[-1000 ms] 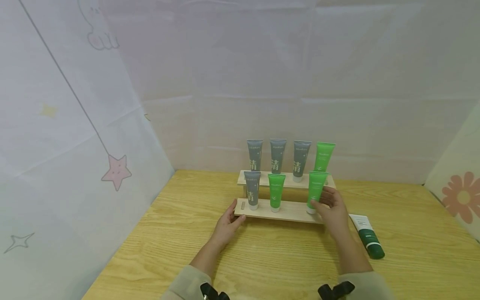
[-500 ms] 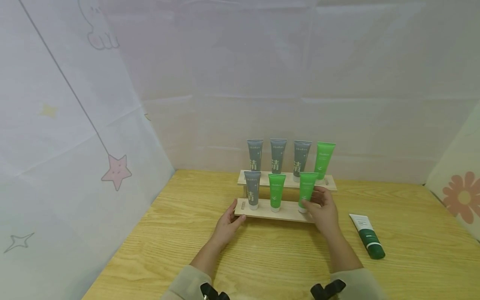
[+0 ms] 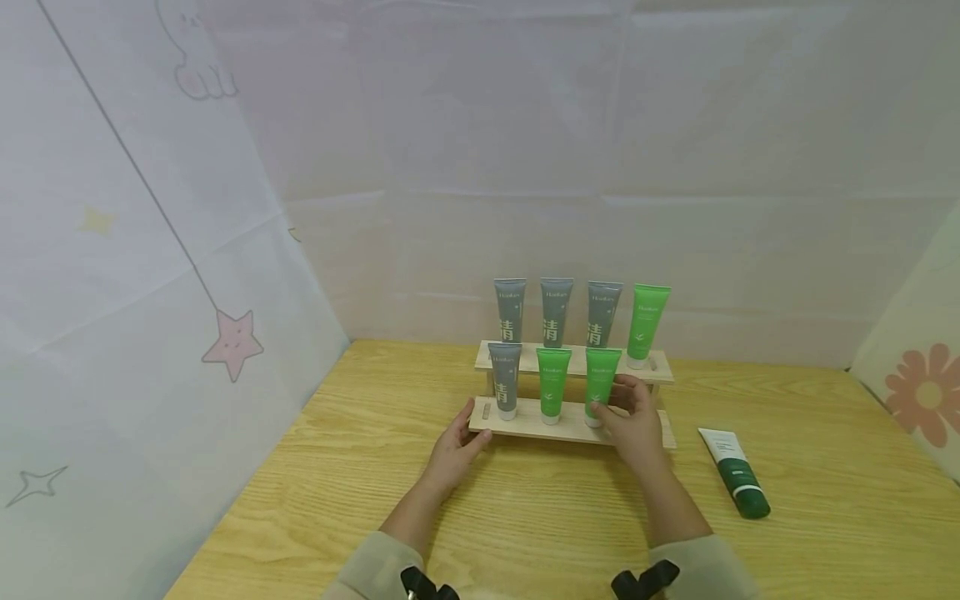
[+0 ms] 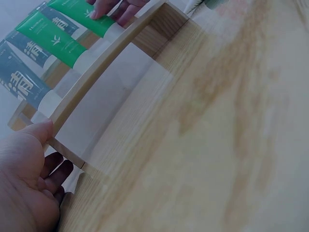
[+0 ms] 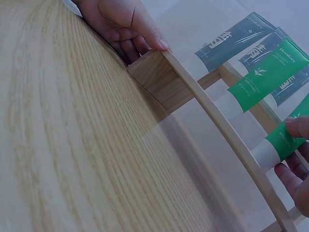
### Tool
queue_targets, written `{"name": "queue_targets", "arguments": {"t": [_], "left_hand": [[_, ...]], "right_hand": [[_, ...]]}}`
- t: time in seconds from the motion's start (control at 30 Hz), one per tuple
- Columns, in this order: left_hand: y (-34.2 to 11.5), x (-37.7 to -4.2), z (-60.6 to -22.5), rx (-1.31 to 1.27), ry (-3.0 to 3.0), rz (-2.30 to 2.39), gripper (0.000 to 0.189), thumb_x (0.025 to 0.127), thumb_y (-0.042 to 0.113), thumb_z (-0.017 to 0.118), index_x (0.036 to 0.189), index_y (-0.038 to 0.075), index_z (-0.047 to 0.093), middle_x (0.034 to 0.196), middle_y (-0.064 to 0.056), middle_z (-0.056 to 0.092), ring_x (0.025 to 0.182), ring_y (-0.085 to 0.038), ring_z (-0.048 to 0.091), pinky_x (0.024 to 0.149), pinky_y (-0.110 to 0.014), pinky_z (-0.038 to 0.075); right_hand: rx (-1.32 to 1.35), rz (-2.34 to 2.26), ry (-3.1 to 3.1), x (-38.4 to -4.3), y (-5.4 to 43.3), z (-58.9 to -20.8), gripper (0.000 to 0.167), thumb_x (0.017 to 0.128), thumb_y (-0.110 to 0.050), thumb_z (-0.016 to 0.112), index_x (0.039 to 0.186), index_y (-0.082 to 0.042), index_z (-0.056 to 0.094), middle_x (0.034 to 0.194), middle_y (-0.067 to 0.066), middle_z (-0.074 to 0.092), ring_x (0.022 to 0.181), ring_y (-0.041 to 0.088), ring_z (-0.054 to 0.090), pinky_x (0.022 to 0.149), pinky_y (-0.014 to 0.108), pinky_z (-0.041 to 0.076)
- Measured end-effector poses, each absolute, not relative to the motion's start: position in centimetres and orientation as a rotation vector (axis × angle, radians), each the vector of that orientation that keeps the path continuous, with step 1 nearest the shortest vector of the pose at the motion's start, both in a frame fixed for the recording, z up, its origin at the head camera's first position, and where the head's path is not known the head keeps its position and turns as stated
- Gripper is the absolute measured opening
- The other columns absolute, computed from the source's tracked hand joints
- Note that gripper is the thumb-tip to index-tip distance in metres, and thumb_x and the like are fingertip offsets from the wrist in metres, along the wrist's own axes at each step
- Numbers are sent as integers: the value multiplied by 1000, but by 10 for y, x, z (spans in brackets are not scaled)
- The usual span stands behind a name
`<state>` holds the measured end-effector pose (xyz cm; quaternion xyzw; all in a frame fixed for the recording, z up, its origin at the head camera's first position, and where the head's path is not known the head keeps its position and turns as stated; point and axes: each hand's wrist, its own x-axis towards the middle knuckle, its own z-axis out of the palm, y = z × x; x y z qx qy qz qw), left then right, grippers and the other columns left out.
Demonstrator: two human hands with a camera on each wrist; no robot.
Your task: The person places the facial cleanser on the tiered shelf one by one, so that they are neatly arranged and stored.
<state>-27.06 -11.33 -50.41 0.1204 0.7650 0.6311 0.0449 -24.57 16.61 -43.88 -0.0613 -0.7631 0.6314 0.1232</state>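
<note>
A two-tier wooden rack (image 3: 530, 422) stands on the table with tubes upright, caps down. My left hand (image 3: 453, 451) grips the left end of its lower shelf, thumb at the front edge (image 4: 29, 164). With thumb and fingers, my right hand (image 3: 634, 427) pinches a green squeeze tube (image 3: 602, 373) whose white cap is at the lower shelf. Left of it stand another green tube (image 3: 553, 379) and a grey tube (image 3: 505, 373). Three grey tubes, one of them this tube (image 3: 555, 308), and one green tube (image 3: 648, 321) line the upper shelf.
A white and dark green tube (image 3: 737, 473) lies on the wood-grain table (image 3: 555, 517), right of the rack. Behind the table hangs a pale cloth backdrop (image 3: 525, 167), with a printed side cloth (image 3: 150, 292) at the left.
My right hand has slid the green tube leftward along the lower shelf, closer to the other green tube, uncovering the shelf's right end. The left hand keeps its place.
</note>
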Motion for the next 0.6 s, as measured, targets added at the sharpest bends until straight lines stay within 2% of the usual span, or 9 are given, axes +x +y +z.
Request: {"name": "queue_targets", "arguments": {"t": [0.27,0.43,0.6], "left_hand": [[-113,-270,-503,370,2346,1921,71,100,22,57,157,8,16,155,-26,32,137,-40,43,110,-50,42],[-113,-270,-502,360,2344,1927,72,100,22,58,157,8,16,155,-25,34,137,-39,44,109,-49,43],[-113,-270,-504,366,2335,1929,73,100,23,58,157,7,16,155,-25,34,137,-38,44,109,-48,44]], "right_hand": [[-147,1826,-2219,-244,164,-441,54,90,-2,68,136,-7,41,127,16,55,107,12,51,87,10,49],[-130,1834,-2232,-245,165,-442,56,90,-3,68,138,-6,39,130,16,54,111,15,51,91,13,49],[-136,1838,-2237,-245,167,-444,60,90,-6,70,140,-7,38,132,16,53,117,21,51,100,24,50]]}}
